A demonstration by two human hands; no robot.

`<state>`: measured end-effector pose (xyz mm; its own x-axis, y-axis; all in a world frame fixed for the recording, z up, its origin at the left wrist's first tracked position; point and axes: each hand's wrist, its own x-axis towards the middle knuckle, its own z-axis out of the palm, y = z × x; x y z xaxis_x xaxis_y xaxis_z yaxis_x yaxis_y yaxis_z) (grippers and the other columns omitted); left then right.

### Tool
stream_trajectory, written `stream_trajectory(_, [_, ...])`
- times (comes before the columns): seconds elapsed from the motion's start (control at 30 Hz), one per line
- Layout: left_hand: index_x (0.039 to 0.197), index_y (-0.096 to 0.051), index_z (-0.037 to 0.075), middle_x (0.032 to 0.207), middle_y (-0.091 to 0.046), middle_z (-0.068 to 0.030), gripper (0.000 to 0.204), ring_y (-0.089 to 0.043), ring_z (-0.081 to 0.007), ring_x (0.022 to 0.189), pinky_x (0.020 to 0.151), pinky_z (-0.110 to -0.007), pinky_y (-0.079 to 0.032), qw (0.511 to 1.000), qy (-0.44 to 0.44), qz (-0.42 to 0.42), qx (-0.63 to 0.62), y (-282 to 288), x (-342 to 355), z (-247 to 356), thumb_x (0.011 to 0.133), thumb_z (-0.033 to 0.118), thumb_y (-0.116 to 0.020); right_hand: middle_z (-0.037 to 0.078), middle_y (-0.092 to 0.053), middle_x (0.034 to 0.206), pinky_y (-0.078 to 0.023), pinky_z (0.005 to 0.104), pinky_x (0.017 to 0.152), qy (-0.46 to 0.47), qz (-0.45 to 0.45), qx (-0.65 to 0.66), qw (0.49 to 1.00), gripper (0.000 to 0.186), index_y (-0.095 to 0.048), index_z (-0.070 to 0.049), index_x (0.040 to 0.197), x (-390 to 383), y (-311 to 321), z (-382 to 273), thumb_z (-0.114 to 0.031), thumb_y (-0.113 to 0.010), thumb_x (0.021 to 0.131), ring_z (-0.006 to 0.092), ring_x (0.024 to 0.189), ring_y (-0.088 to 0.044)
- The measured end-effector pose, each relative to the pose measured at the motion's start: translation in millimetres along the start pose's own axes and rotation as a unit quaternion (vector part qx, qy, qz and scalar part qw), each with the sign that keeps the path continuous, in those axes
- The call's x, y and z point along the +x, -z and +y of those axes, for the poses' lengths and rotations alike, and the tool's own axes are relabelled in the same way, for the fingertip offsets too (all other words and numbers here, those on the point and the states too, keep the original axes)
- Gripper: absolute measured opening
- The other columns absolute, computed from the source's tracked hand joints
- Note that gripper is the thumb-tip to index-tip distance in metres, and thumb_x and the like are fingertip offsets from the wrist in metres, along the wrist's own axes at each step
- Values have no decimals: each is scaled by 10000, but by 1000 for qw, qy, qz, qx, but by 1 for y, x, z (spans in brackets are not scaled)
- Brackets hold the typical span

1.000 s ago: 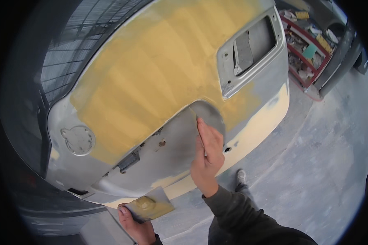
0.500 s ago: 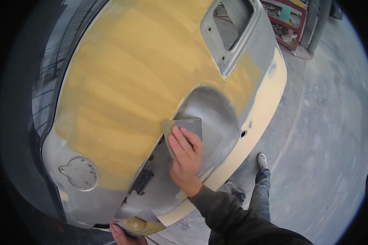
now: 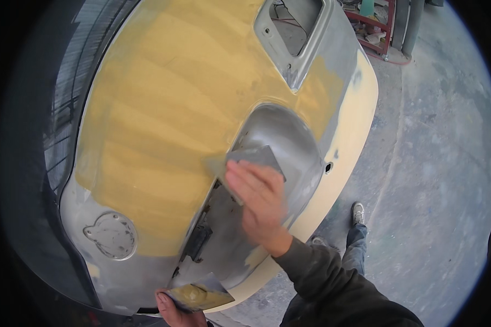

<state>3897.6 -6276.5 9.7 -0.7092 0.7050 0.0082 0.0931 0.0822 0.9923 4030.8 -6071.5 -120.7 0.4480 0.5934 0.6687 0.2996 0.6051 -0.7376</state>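
A flat grey filler spreader (image 3: 267, 158) is in my right hand (image 3: 261, 201), its fingers laid along the upper face and slightly blurred. One corner of it overlaps the edge between the yellow filler (image 3: 147, 136) and the grey recess (image 3: 281, 128) of a car body panel; whether it presses on the surface I cannot tell. At the bottom, my left hand (image 3: 175, 312) grips the near edge of a flat mixing plate (image 3: 219, 294). A mound of yellow filler paste (image 3: 196, 295) lies on that plate.
A round flap (image 3: 112, 237) sits low on the panel's left. At the top is an opening (image 3: 292, 24) in the panel. Dark glass (image 3: 33, 207) borders the left side. A red shelf rack (image 3: 373, 24) stands on the grey floor (image 3: 436, 180), far right. My shoe (image 3: 358, 212) shows below.
My right hand and the spreader have shifted slightly right and turned, lying more slanted. The left hand with the plate has moved a little right. The whole view has shifted slightly.
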Motion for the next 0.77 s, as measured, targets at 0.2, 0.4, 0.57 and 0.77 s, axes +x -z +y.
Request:
stream_trajectory(0.2, [1110,-595,38,1088,-634,-93,324,-609,-185,1009,919,-373,-514,998,-26,6,54,3,-4,1,1128,350,-510,62,-742,1287,-496,413,979,-16,4,-52,999,362,-781,-91,1164,25,-4,11,7,-640,845,249,1187,-668])
stream_trajectory(0.4, [1087,-591,37,1072,-632,-92,321,-599,-182,990,921,-367,-511,1000,-2,-2,-5,-3,-7,2,1130,344,-507,37,-738,1297,-501,428,995,-10,1,53,999,327,-790,-90,1140,-22,-6,0,-28,-662,846,240,1224,-644])
stream_trajectory(0.57, [1073,-587,35,1069,-633,-95,330,-602,-183,994,919,-365,-512,1000,-11,2,12,5,-13,0,1133,348,-500,44,-735,1307,-493,446,1012,-3,14,-27,1000,296,-789,-87,1134,-3,-10,11,-49,-671,865,249,1229,-642])
stream_trajectory(0.77, [1110,-594,28,1100,-648,-108,348,-612,-190,1017,946,-375,-516,1000,-8,-22,5,11,-13,-2,1130,363,-504,44,-735,1311,-487,445,1030,4,18,23,1000,303,-790,-116,1158,-39,-20,13,-39,-664,895,243,1261,-628])
